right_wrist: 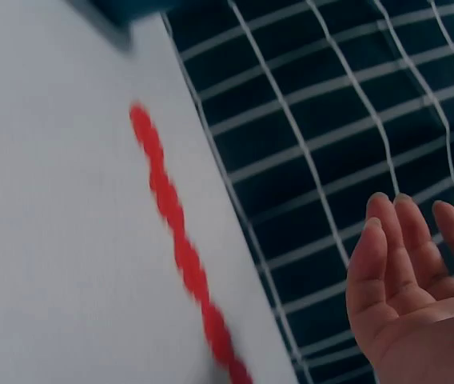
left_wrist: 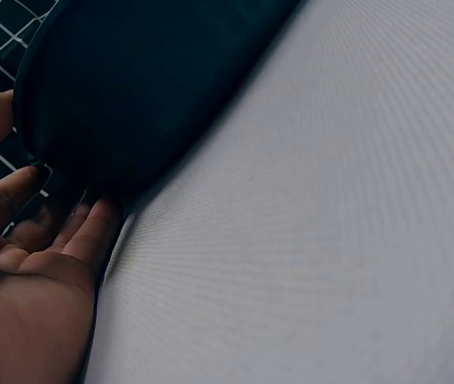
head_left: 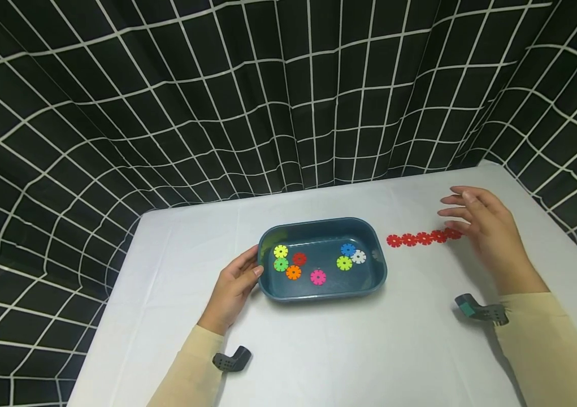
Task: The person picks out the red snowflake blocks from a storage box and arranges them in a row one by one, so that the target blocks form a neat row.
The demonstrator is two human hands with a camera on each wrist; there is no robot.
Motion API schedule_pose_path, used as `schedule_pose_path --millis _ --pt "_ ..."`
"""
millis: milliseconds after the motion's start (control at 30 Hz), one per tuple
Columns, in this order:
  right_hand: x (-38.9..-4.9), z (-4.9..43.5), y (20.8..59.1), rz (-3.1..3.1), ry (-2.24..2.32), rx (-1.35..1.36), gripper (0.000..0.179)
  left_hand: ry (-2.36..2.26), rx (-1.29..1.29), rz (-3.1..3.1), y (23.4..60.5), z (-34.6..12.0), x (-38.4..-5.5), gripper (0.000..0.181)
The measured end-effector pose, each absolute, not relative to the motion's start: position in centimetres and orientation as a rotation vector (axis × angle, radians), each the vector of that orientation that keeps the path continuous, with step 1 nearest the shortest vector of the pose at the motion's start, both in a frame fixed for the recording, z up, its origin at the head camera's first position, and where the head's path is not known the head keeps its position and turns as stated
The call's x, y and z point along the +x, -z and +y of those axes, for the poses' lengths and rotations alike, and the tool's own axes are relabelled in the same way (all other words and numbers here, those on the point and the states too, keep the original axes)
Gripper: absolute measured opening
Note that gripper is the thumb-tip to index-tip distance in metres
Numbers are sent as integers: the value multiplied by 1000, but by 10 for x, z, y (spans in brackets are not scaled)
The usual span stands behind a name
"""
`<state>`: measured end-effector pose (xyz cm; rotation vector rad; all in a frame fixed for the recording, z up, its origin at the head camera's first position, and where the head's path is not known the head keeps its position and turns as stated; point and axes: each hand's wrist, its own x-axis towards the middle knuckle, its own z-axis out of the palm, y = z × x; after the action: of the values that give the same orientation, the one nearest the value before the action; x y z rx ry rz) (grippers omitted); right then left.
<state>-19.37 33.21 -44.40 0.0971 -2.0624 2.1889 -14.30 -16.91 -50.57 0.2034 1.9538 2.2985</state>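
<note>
A dark teal plastic tray (head_left: 313, 297) sits on the white table, with several coloured snowflake discs lying in it. At its left end my left hand (head_left: 232, 288) holds the rim, thumb on top and fingers against the outer wall. In the left wrist view those fingers (left_wrist: 91, 232) touch the tray wall (left_wrist: 155, 88). Right of the tray lies a row of red snowflake discs (head_left: 416, 239), linked edge to edge. My right hand (head_left: 484, 226) hovers over the row's right end, fingers relaxed, holding nothing; the right wrist view shows the hand (right_wrist: 411, 288) beside the red chain (right_wrist: 175, 216).
Inside the tray, yellow, green, red, orange and pink discs (head_left: 318, 277) lie left and centre; blue, white and yellow-green discs (head_left: 344, 263) lie right. A black curtain with a white grid (head_left: 288, 102) surrounds the white tabletop (head_left: 329, 350) at the back and sides.
</note>
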Motion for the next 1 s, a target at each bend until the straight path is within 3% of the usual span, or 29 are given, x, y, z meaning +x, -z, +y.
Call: schedule_pose_path --millis 733,1000 --pt "-170 215 415 -2181 -2218 650 34 -2307 199 1952 506 -170 -143 57" --pt "-181 172 417 -2398 -2175 642 42 -2287 206 1979 503 -167 -142 56"
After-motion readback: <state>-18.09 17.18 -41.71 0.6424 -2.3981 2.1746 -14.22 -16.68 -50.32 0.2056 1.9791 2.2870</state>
